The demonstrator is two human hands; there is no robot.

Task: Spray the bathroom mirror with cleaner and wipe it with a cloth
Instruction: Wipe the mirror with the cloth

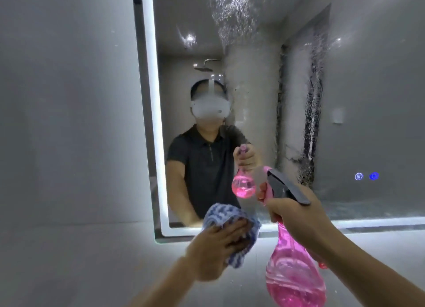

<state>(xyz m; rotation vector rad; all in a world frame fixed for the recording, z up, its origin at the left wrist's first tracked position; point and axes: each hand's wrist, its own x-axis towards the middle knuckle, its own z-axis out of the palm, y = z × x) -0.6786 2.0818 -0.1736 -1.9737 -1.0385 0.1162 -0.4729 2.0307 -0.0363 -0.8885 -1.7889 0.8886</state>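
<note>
A large wall mirror (368,99) with a lit white border fills the upper right. Wet spray streaks and droplets cover its middle and top. My left hand (218,247) presses a blue-and-white striped cloth (230,217) against the mirror's lower left corner. My right hand (296,219) grips the neck of a pink spray bottle (292,276) with a black trigger head, its nozzle pointing at the glass. The bottle holds pink liquid in its lower part. The mirror reflects a person in a dark shirt with a white headset, holding the bottle.
Grey tiled wall (69,122) lies left of and below the mirror. Two small blue touch buttons (366,176) glow on the glass at lower right. A shower head and a dark doorway show in the reflection.
</note>
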